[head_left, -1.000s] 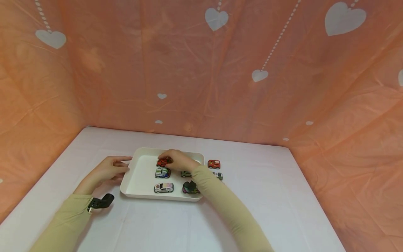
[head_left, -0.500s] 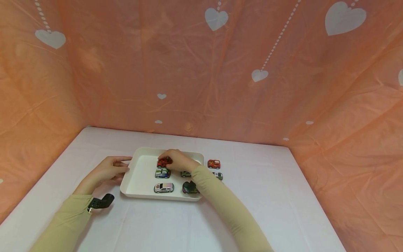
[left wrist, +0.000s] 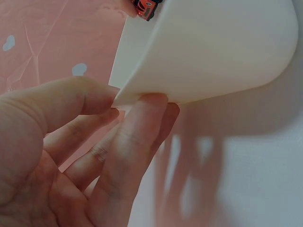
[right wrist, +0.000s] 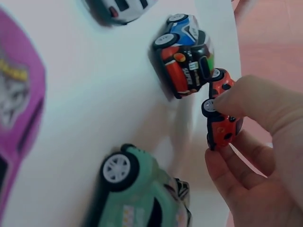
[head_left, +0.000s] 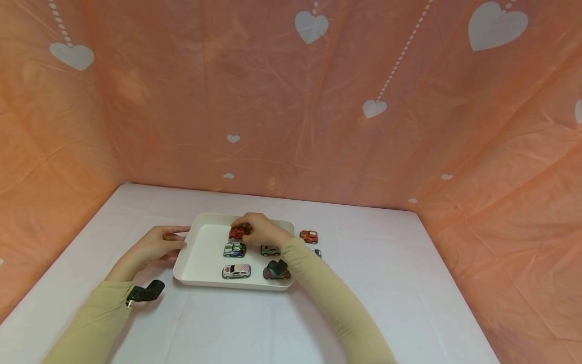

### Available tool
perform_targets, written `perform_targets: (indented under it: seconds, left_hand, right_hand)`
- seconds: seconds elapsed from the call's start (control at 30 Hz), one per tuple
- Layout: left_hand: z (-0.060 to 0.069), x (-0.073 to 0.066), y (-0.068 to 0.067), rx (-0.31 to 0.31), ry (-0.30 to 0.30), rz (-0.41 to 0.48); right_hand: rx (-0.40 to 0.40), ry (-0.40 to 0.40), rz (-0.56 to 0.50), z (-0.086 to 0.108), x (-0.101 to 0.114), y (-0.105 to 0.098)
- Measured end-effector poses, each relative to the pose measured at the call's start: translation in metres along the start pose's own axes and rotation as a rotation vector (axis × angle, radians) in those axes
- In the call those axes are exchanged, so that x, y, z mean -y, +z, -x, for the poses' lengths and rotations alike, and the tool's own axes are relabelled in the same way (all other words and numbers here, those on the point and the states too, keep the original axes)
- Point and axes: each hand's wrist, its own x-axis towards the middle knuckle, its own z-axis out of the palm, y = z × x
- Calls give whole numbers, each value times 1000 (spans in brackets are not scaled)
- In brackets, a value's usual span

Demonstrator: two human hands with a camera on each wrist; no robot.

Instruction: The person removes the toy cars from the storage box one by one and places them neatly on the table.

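Note:
My right hand (head_left: 262, 230) pinches a red car with black spots (head_left: 238, 232) near the back of the white tray (head_left: 204, 278). In the right wrist view the thumb and fingers hold that red car (right wrist: 221, 113) by its sides, beside a blue, white and red car (right wrist: 182, 56). My left hand (head_left: 154, 245) is at the tray's left side; in the left wrist view the thumb and fingers of the left hand (left wrist: 90, 137) pinch the tray's edge (left wrist: 199, 61).
The tray also bears a white car (head_left: 236, 271), a green car (head_left: 270, 251) and a purple car (head_left: 276, 273). Right of the tray on the table (head_left: 364, 283) stand a red car (head_left: 309, 236) and another car (head_left: 318, 252), partly behind the right sleeve.
The right hand and the spotted red car have moved slightly back and to the right. More of the green and purple cars shows. The left hand stays at the tray.

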Motion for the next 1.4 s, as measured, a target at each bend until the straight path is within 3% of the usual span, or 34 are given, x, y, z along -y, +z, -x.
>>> perform_targets:
  seconds: [0.63, 1.4]
  left_hand:
    - [-2, -4, 1, 6, 0, -1]
    - [-2, -1, 0, -2, -48, -39]
  right_hand:
    - [-92, -130, -139, 37, -19, -29]
    - [-224, -130, -85, 111, -46, -71]
